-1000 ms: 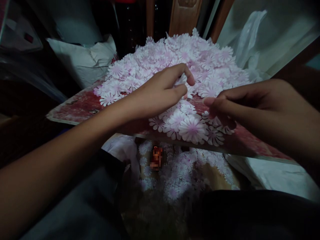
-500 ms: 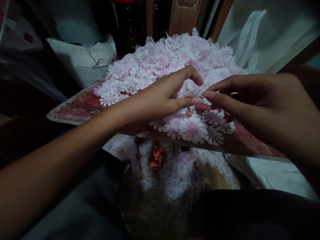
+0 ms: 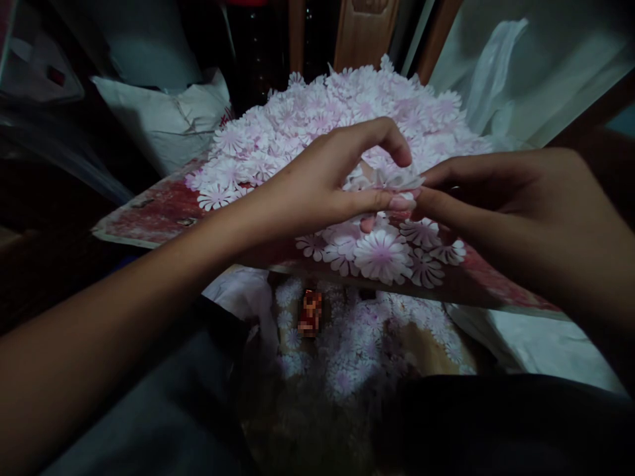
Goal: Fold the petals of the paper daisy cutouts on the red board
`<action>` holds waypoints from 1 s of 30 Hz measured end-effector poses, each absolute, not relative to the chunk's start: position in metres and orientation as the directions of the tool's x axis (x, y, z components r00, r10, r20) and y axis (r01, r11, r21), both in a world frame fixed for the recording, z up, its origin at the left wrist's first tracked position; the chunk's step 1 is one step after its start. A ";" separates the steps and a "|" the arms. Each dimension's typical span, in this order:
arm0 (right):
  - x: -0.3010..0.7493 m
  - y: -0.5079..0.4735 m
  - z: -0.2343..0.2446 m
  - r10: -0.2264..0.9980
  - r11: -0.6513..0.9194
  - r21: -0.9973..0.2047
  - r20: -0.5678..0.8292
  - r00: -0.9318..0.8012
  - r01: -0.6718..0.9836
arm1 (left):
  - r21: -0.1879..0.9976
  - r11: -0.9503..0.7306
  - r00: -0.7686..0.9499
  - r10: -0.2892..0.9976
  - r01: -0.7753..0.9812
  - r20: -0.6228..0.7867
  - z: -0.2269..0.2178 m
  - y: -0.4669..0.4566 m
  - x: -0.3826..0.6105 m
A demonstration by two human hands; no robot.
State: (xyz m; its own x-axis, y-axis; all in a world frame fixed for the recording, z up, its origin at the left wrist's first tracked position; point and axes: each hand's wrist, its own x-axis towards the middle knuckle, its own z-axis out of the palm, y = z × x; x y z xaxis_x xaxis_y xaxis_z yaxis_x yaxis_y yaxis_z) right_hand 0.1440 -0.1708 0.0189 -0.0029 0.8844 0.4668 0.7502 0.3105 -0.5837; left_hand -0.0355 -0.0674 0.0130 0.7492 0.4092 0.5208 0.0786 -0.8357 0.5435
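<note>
A heap of pale pink-and-white paper daisies [image 3: 342,106] covers a red-patterned board [image 3: 153,215] resting on my lap. Over its middle, my left hand [image 3: 327,178] curls around a crumpled pale flower [image 3: 397,178], holding it between thumb and forefinger. My right hand [image 3: 501,192] comes in from the right, its fingertips pinching the same flower's right edge. Several larger daisies [image 3: 381,254] lie just below both hands. My fingers hide part of the flower.
A whitish sack [image 3: 163,125] lies at upper left and a translucent plastic bag [image 3: 491,79] at upper right. A carved wooden panel [image 3: 364,26] stands behind. Below the board, more flowers [image 3: 357,350] and a small red packet [image 3: 310,314] lie in shadow.
My hands have moved together over the heap, closing from apart onto one pale flower. The flower has lifted slightly from the pile, and the board has not visibly moved.
</note>
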 end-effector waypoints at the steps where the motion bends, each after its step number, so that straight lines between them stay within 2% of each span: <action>1: 0.144 -0.171 0.019 0.890 0.304 -0.588 0.456 -0.004 0.750 | 0.534 -0.842 0.749 0.405 0.081 0.525 0.013 -0.067 -0.036; 9: 0.142 -0.174 0.025 0.935 0.214 -0.637 0.353 0.033 0.740 | 0.537 -0.839 0.741 0.418 0.092 0.525 0.015 -0.071 -0.035; 14: 0.142 -0.174 0.026 0.905 0.219 -0.612 0.418 0.076 0.760 | 0.547 -0.831 0.726 0.437 0.100 0.531 0.013 -0.067 -0.036; 20: 0.140 -0.174 0.026 0.879 0.149 -0.677 0.425 0.217 0.721 | 0.564 -0.822 0.733 0.434 0.083 0.524 0.016 -0.070 -0.037; 23: 0.141 -0.174 0.026 0.867 0.157 -0.669 0.445 0.222 0.727 | 0.590 -0.803 0.727 0.452 0.080 0.517 0.017 -0.071 -0.036; 30: 0.142 -0.173 0.026 0.875 0.139 -0.646 0.435 0.212 0.750 | 0.558 -0.824 0.722 0.443 0.095 0.532 0.016 -0.066 -0.038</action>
